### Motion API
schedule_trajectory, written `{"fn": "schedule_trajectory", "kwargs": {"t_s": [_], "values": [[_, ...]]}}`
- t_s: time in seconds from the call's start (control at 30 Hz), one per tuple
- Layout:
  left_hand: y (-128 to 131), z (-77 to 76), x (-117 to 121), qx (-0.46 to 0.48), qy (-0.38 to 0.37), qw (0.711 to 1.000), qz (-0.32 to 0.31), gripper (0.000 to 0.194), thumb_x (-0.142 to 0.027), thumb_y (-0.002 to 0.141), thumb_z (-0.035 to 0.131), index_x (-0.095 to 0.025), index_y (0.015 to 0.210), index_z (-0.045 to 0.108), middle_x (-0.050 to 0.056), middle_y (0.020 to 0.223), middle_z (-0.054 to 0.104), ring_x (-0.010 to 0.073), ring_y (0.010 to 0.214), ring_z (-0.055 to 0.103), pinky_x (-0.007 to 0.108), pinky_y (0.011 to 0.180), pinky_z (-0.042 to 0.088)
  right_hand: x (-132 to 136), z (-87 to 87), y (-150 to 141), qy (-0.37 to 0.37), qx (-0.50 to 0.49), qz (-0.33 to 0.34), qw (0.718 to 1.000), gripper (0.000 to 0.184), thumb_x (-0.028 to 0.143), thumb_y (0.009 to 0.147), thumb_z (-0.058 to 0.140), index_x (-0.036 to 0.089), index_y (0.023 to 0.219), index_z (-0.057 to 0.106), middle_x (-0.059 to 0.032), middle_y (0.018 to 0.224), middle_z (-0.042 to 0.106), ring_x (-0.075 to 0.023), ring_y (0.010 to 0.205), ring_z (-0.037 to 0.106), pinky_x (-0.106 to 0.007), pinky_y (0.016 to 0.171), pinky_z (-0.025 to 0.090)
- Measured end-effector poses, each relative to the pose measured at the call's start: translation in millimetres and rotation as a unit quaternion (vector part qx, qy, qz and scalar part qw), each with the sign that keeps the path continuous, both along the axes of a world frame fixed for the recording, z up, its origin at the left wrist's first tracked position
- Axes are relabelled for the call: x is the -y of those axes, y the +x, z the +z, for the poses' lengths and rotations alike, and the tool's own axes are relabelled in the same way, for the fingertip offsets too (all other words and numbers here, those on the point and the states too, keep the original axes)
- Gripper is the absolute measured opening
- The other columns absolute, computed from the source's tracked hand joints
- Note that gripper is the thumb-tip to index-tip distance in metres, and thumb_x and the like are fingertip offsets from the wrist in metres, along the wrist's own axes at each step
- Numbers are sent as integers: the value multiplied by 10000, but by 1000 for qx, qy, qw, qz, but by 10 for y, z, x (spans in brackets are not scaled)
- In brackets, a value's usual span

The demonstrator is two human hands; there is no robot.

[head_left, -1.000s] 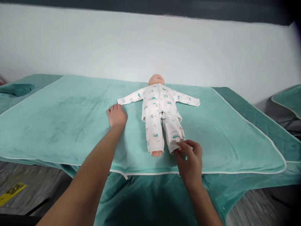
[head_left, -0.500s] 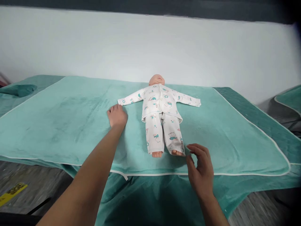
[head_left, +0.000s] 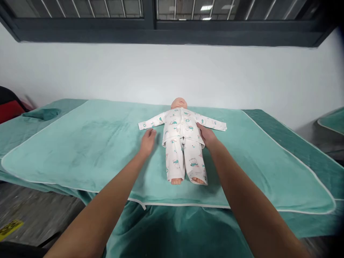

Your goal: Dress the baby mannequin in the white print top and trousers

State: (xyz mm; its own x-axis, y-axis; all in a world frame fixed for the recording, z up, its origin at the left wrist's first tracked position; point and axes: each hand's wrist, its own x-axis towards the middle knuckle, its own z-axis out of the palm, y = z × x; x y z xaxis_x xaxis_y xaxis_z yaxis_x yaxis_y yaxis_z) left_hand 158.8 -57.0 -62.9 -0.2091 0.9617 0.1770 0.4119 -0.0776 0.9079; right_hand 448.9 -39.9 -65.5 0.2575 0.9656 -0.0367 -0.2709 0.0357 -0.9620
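A baby doll [head_left: 179, 103] lies on its back, arms spread. It wears a white pajama top [head_left: 176, 125] and matching pajama trousers [head_left: 175, 161], both printed with small animals; its toes show at the cuffs. Just below the doll's sleeve on the left is my left hand [head_left: 148, 141], fingers slightly curved, holding nothing. My right hand [head_left: 207, 136] rests against the right side of the top under the other sleeve, its fingers extended along the fabric and partly hidden. Neither hand lifts the doll.
A light green padded cover [head_left: 94, 150] with white piping lies beneath the doll, over a darker green cloth [head_left: 174, 229]. Behind stands a white wall [head_left: 172, 71] under a dark window frame [head_left: 94, 32]. A red and black object [head_left: 10, 107] sits far left.
My right hand has moved up from beside the doll's feet to its torso. The left hand has shifted right, closer to the body. My view has tilted up, bringing the window into sight.
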Motion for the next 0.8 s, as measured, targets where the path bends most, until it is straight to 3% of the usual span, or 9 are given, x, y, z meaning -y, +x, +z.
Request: {"fn": "schedule_trajectory", "kwargs": {"t_s": [0.13,0.27,0.43,0.63,0.8], "values": [[354,136,-27,59,-40,988,-134,433,-515,874,568,-199,1149,679,97,1239,703,269,1136,640,413,1006,486,-126,5,-68,-49,-62,83,993,286,405,871,652,171,1030,685,-115,1034,765,-294,1073,696,-493,952,582],[584,230,-107,223,-69,942,-241,532,-423,761,736,-202,1237,649,116,1314,672,314,1169,639,427,967,517,-136,-9,-29,-36,-149,169,974,312,368,933,552,194,1166,664,-79,1153,749,-256,1201,650,-463,1056,525],[675,180,-259,284,-34,936,-204,570,-337,739,755,-207,1278,622,108,1364,640,320,1238,601,458,1055,472,-191,-36,16,-3,-152,193,969,384,381,934,542,193,1256,634,-85,1250,712,-268,1272,603,-486,1076,504],[722,56,-347,298,-9,936,-190,614,-363,775,745,-212,1345,571,105,1439,582,308,1315,552,451,1114,442,-331,-82,13,19,-158,198,967,379,318,928,585,212,1291,610,-55,1317,679,-224,1291,588,-413,1065,524],[676,0,-327,326,-33,927,-184,774,-454,833,701,-241,1511,395,96,1492,537,299,1366,511,444,1137,430,-308,-97,1,28,-145,146,978,400,344,906,606,239,1292,603,-34,1290,696,-235,1266,610,-447,1040,547]]}}
